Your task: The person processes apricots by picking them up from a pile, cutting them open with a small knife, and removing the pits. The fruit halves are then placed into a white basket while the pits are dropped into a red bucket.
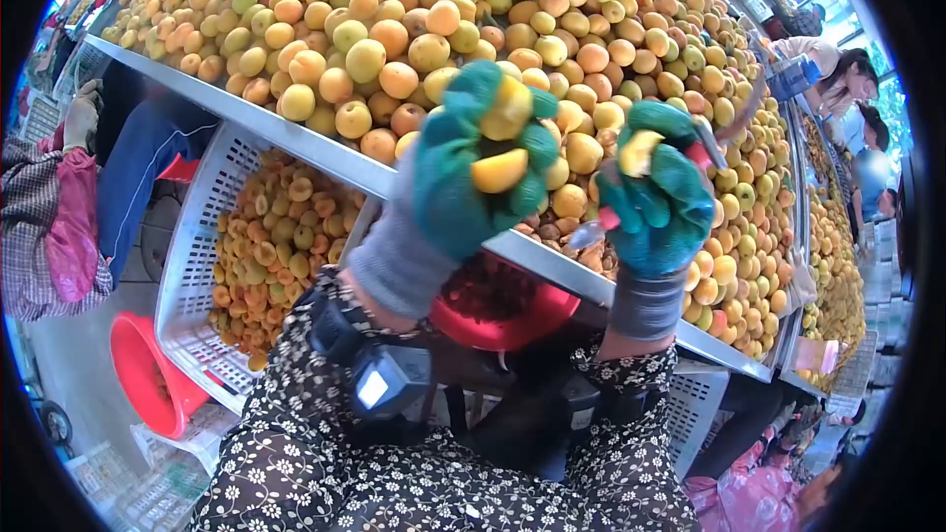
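Note:
My left hand (473, 163), in a green-coated grey glove, is raised over the front edge of the heaped table. Its fingers are curled round a yellow apricot (507, 108) and a cut apricot piece (500, 170). To the right, my right hand (655, 192) wears a matching glove and is closed. An apricot half (640, 153) sits at its fingers. The same fist grips a small red-handled tool (608, 220) with a shiny metal end; its exact shape is blurred. Both hands are apart, with whole apricots (399, 79) heaped just beyond them.
A metal table edge (266, 123) runs across in front of me. Below stand a white crate (187, 266) of apricot halves, a red bowl (507, 330) with dark scraps, and a red bucket (148, 374). Other people work at left and right, including a gloved hand (84, 116).

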{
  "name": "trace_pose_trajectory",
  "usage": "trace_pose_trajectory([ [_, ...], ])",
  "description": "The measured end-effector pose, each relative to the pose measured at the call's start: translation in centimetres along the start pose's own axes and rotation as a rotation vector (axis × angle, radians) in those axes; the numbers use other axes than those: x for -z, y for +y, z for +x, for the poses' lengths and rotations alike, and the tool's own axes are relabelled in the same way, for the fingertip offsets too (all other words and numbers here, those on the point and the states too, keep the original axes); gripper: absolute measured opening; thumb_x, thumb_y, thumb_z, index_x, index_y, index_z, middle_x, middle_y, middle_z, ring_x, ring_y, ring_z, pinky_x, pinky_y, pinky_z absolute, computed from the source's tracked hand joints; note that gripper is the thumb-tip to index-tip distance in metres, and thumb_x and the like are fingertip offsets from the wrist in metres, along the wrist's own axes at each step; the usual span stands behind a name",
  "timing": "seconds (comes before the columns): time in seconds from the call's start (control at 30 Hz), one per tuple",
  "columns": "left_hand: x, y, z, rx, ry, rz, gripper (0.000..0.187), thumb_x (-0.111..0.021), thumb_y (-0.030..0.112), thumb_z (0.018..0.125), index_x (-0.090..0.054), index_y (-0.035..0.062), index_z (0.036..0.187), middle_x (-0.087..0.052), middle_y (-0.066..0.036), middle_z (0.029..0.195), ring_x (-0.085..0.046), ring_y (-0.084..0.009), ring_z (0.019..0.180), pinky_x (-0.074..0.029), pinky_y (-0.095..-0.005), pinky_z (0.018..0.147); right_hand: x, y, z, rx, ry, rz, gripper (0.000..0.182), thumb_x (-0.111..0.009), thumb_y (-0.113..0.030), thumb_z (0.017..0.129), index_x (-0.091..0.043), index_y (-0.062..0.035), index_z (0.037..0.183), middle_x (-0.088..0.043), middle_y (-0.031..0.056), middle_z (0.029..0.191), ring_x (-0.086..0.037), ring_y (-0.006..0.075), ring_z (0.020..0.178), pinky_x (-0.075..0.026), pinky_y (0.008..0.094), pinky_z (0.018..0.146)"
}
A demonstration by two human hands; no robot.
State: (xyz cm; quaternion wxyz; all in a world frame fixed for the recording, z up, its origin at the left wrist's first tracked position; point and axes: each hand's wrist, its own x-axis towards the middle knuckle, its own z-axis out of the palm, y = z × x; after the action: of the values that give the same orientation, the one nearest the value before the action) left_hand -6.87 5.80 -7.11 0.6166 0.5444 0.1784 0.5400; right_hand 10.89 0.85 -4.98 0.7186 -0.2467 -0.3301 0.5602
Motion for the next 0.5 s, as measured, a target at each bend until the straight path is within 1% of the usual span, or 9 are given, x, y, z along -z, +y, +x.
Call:
trace_pose_trajectory([
  [0.03, 0.7, 0.4, 0.1, -0.379, 0.017, 0.651, 0.027, -0.045, 0.026, 0.098, -0.057, 0.0029, 0.103, -0.06, -0.003, 0.089, -0.056, -0.0048, 0.066, -0.044, -0.0154, 0.048, 1.0, -1.0, 0.1, 0.001, 0.016, 0.039, 0.019, -0.056, -0.009, 0.082, -0.057, 0.0038, 0.097, -0.063, 0.0128, 0.083, -0.042, 0.0069, 0.043, -0.04, 0.0195, 0.04],
  [0.1, 2.8, 4.6, -1.2, 0.271, 0.155, -0.3, 0.029, -0.051, 0.029, 0.094, -0.058, 0.0018, 0.099, -0.059, -0.004, 0.088, -0.056, -0.0069, 0.069, -0.043, -0.0177, 0.05, 3.4, -2.5, -0.4, 0.292, 0.031, -1.003, 0.024, -0.051, -0.015, 0.088, -0.062, 0.0045, 0.097, -0.058, 0.0043, 0.069, -0.038, 0.0039, 0.039, -0.031, 0.0192, 0.037],
  [0.17, 5.4, 7.6, -3.2, 0.21, 0.371, 0.968, 0.031, -0.052, 0.029, 0.093, -0.059, -0.0001, 0.101, -0.06, -0.004, 0.087, -0.057, -0.0108, 0.079, -0.047, -0.0225, 0.066, 4.2, -4.3, -1.4, 0.079, 0.29, -0.834, 0.025, -0.055, -0.018, 0.087, -0.065, 0.0035, 0.096, -0.063, 0.0064, 0.072, -0.041, 0.0048, 0.039, -0.031, 0.0202, 0.037],
  [0.23, 9.6, 8.9, -5.0, 0.372, 0.231, 0.884, 0.033, -0.059, 0.017, 0.083, -0.057, 0.0011, 0.112, -0.06, -0.012, 0.101, -0.059, -0.0257, 0.092, -0.046, -0.035, 0.085, 5.7, -5.3, -1.1, 0.064, 0.42, -0.845, 0.022, -0.061, -0.017, 0.085, -0.068, 0.0008, 0.096, -0.064, 0.0055, 0.072, -0.047, 0.0045, 0.045, -0.033, 0.0196, 0.04],
  [0.27, 9.1, 8.8, -5.5, 0.368, 0.22, 0.876, 0.033, -0.059, 0.017, 0.083, -0.057, 0.0011, 0.112, -0.06, -0.012, 0.101, -0.059, -0.0257, 0.092, -0.046, -0.035, 0.085, 8.7, -5.2, -0.8, 0.29, 0.34, -1.205, 0.021, -0.063, -0.016, 0.084, -0.068, -0.0004, 0.097, -0.064, 0.0046, 0.073, -0.05, 0.0045, 0.049, -0.036, 0.0194, 0.043],
  [0.3, 8.6, 8.9, -6.0, 0.15, 0.149, 1.244, 0.036, -0.061, 0.017, 0.082, -0.057, 0.001, 0.113, -0.058, -0.015, 0.106, -0.057, -0.0294, 0.098, -0.044, -0.0369, 0.088, 9.0, -5.2, -0.4, 0.52, 0.234, -1.554, 0.02, -0.065, -0.015, 0.083, -0.068, -0.0016, 0.098, -0.064, 0.0036, 0.074, -0.052, 0.0044, 0.053, -0.038, 0.0193, 0.045],
  [0.33, 8.3, 9.1, -6.2, -0.095, 0.075, 1.603, 0.038, -0.062, 0.018, 0.08, -0.057, 0.0009, 0.114, -0.057, -0.018, 0.11, -0.055, -0.0331, 0.104, -0.043, -0.0388, 0.092, 9.0, -5.0, -0.3, 0.351, 0.419, -1.582, 0.024, -0.068, -0.013, 0.08, -0.067, -0.0018, 0.101, -0.066, 0.0023, 0.074, -0.054, 0.0045, 0.058, -0.041, 0.0191, 0.05],
  [0.37, 7.1, 9.1, -5.9, -0.107, 0.078, 1.605, 0.038, -0.062, 0.018, 0.08, -0.057, 0.0009, 0.114, -0.057, -0.018, 0.11, -0.055, -0.0331, 0.104, -0.043, -0.0388, 0.092, 7.9, -4.7, 0.1, 0.161, 0.429, -1.615, 0.024, -0.069, -0.02, 0.073, -0.064, -0.0081, 0.094, -0.064, 0.0106, 0.085, -0.062, 0.0255, 0.076, -0.05, 0.0354, 0.069],
  [0.5, -0.4, 6.5, -2.3, -0.143, 0.015, 1.119, 0.041, -0.064, 0.019, 0.079, -0.056, 0.0008, 0.114, -0.054, -0.021, 0.118, -0.051, -0.0358, 0.111, -0.04, -0.0416, 0.096, 4.7, -3.1, 1.6, -0.179, 0.276, -2.195, 0.033, -0.068, -0.024, 0.07, -0.062, -0.0096, 0.099, -0.063, 0.0141, 0.091, -0.063, 0.0307, 0.085, -0.049, 0.0404, 0.075],
])
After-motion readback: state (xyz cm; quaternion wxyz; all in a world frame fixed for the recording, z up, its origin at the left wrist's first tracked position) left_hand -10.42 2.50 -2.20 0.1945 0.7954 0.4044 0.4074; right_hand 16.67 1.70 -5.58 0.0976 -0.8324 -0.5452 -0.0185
